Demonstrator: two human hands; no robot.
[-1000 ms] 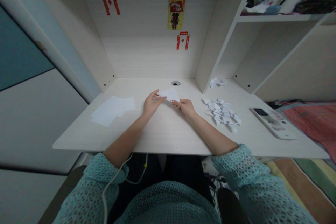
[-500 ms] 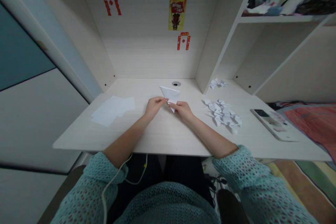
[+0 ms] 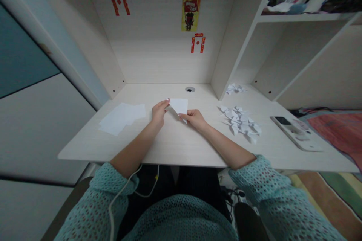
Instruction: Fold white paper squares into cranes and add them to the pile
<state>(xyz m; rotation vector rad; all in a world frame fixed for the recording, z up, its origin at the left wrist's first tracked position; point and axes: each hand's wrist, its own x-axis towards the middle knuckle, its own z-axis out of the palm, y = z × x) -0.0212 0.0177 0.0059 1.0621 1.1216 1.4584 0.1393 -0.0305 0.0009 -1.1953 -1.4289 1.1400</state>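
A sheet of white paper (image 3: pixel 180 105) is held between my two hands above the middle of the desk, with a fold along its near side. My left hand (image 3: pixel 159 112) pinches its left corner, thumb and fingers closed on it. At the lower right corner my right hand (image 3: pixel 195 119) grips the paper between thumb and fingers. Flat white sheets (image 3: pixel 121 117) lie overlapping on the desk to the left. A pile of folded white paper pieces (image 3: pixel 240 122) lies to the right of my right hand.
More folded paper pieces (image 3: pixel 235 89) lie behind the upright divider (image 3: pixel 236 45). A pale phone (image 3: pixel 296 133) rests on the desk (image 3: pixel 181 150) at the right. A white cable (image 3: pixel 113 203) crosses my left sleeve. A round cable hole (image 3: pixel 190 89) is at the back.
My left hand has moved left and slightly away from my right hand. The paper, folded to a point before, is now opened out wider between them.
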